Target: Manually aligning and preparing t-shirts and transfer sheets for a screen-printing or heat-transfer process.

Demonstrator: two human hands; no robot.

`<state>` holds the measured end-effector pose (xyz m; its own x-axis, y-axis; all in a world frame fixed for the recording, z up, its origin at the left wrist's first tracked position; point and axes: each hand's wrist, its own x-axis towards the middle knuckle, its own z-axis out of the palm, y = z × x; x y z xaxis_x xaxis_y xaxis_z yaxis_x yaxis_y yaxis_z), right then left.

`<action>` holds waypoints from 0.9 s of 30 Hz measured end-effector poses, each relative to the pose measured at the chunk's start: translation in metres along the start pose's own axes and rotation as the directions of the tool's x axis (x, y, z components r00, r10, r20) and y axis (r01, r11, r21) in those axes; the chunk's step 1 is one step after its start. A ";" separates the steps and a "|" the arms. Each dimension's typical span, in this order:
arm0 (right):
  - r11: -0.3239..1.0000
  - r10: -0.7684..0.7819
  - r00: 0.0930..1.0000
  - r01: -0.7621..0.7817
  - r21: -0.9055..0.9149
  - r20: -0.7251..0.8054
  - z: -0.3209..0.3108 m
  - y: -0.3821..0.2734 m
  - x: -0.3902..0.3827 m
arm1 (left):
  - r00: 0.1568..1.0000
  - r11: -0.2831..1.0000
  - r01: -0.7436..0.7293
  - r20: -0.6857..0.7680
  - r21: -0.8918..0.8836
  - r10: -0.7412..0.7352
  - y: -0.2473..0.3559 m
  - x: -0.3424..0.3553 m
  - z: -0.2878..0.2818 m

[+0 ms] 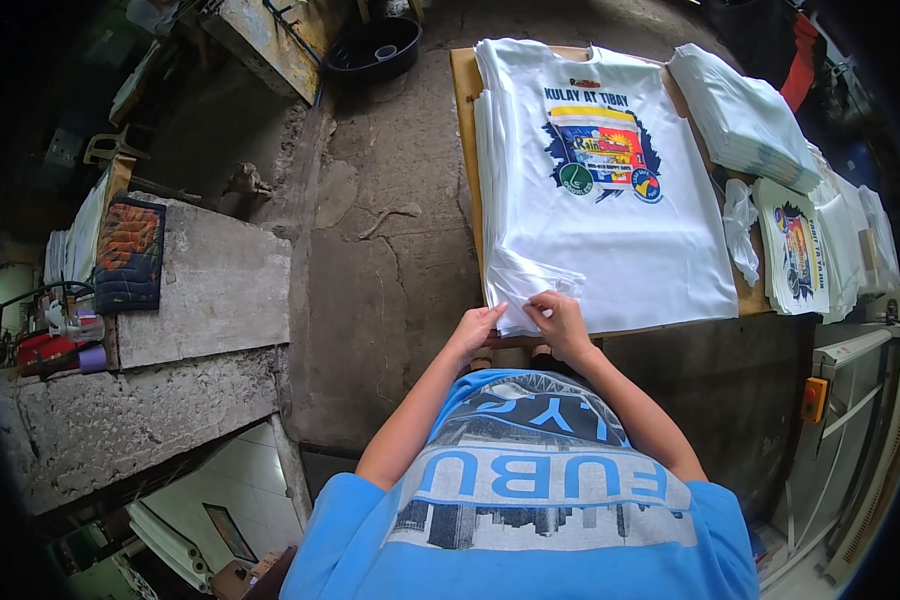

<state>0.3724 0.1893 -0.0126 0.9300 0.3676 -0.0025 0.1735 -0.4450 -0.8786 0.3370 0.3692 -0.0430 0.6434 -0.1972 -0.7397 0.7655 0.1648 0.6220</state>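
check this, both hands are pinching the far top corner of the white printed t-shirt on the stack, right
Not quite. In the head view the left hand and right hand pinch the near bottom-left corner of the white printed t-shirt, folded up at the edge closest to the person, not the far top corner.

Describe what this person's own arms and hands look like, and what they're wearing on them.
Both forearms are bare from the elbow down, with no gloves, watch, rings or bands visible on the left hand or the right hand. Short bright blue sleeves cover the upper arms; they belong to a blue T-shirt with a grey and white skyline print and large lettering across the chest.
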 end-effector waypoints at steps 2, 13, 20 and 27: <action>0.976 0.215 0.973 -0.217 -0.018 -0.080 -0.009 0.001 0.003 | 1.000 0.998 -0.010 -0.030 -0.056 0.008 -0.003 0.001 0.000; 0.932 -0.172 0.916 0.271 -0.242 0.363 0.004 -0.013 0.004 | 1.000 0.988 -0.003 -0.009 -0.153 0.001 -0.007 0.007 -0.006; 0.974 -0.162 0.942 0.200 -0.106 0.294 0.003 -0.012 0.004 | 1.000 0.986 -0.007 0.007 -0.167 0.008 -0.007 0.007 -0.007; 0.981 -0.137 0.963 0.164 -0.101 0.231 0.006 -0.009 0.005 | 1.000 0.976 -0.008 0.014 -0.216 0.011 -0.007 0.007 -0.007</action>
<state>0.3737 0.1998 -0.0079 0.7973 0.6035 0.0074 0.3552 -0.4593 -0.8142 0.3362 0.3730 -0.0543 0.6521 -0.2092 -0.7287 0.7424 0.3711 0.5578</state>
